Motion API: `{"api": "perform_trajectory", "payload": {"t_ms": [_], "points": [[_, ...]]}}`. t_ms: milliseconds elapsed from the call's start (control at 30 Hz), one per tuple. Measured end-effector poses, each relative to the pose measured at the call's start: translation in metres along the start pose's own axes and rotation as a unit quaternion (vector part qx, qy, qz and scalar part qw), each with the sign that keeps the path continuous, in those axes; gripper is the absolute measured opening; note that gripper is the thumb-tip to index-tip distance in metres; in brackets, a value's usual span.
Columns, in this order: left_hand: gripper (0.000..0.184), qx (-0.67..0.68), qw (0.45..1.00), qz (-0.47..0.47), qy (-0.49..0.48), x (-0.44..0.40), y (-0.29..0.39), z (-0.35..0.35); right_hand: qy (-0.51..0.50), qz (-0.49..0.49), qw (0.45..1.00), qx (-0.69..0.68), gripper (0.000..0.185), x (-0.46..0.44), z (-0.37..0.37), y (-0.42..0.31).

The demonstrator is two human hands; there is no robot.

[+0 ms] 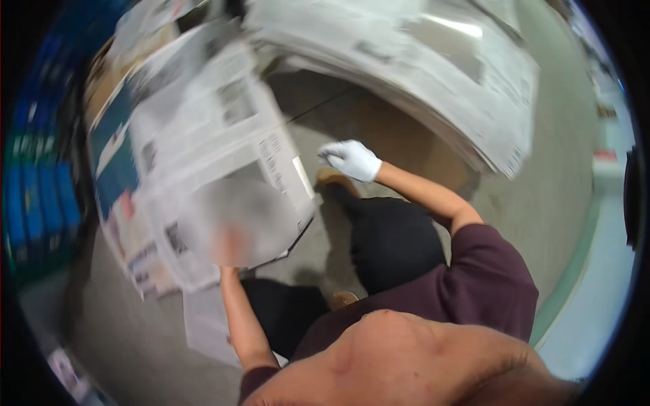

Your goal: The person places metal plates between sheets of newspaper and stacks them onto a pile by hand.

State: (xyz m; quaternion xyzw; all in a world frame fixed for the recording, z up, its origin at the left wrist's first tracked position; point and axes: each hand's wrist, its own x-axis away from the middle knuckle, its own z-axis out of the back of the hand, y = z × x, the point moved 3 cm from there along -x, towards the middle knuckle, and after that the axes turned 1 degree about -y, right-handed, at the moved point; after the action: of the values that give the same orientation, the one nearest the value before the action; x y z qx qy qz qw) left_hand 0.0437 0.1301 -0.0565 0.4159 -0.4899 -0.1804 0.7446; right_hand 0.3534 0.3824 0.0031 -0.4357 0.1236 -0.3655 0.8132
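Note:
My left hand [232,245] is over the near part of a stack of printed newspaper sheets [227,142] on the left. A round blur covers its fingers, so I cannot make out whether it touches or holds the paper. My right hand [352,160] wears a white glove with greyish fingertips. Its fingers are curled in, and nothing shows in them. It hangs in the gap to the right of the stack, apart from the paper and above a brown shoe [336,179].
A second big pile of printed sheets [406,61] curves across the top. Blue crates [44,210] stand at the far left. Below the left stack is a pale translucent sheet or bin [206,325]. Grey floor [555,169] runs along the right, bordered by a green strip [569,298].

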Motion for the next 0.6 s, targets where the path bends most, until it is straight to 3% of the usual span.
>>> {"api": "perform_trajectory", "payload": {"t_ms": [33,67,133,267,333,400,433,600], "points": [[0.033,-0.026,0.999,-0.023,0.014,-0.002,-0.002,0.001,-0.037,0.004,0.999,-0.023,0.024,0.003,-0.038,0.015],[0.033,-0.051,0.997,-0.061,0.024,-0.005,-0.003,0.002,-0.151,-0.045,0.985,-0.068,0.026,0.007,-0.058,0.008],[0.035,-0.07,0.994,-0.076,0.039,-0.002,-0.002,0.005,-0.285,0.017,0.949,-0.134,0.028,0.017,-0.09,0.016],[0.035,-0.094,0.99,-0.099,0.038,-0.005,-0.003,0.006,-0.238,-0.067,0.967,-0.063,0.028,0.019,-0.096,0.041],[0.036,-0.104,0.988,-0.102,0.046,0.002,0.002,0.01,-0.175,-0.046,0.983,0.02,0.028,0.014,-0.095,0.045],[0.037,-0.102,0.989,-0.095,0.044,0.004,0.009,0.011,-0.162,-0.066,0.979,-0.104,0.027,0.01,-0.111,0.065],[0.037,-0.091,0.989,-0.097,0.057,0.003,0.008,0.015,-0.162,-0.148,0.945,-0.241,0.025,0.01,-0.123,0.071],[0.04,-0.059,0.971,-0.154,0.172,-0.02,0.01,0.048,-0.134,-0.191,0.93,-0.283,0.027,0.013,-0.12,0.07]]}}
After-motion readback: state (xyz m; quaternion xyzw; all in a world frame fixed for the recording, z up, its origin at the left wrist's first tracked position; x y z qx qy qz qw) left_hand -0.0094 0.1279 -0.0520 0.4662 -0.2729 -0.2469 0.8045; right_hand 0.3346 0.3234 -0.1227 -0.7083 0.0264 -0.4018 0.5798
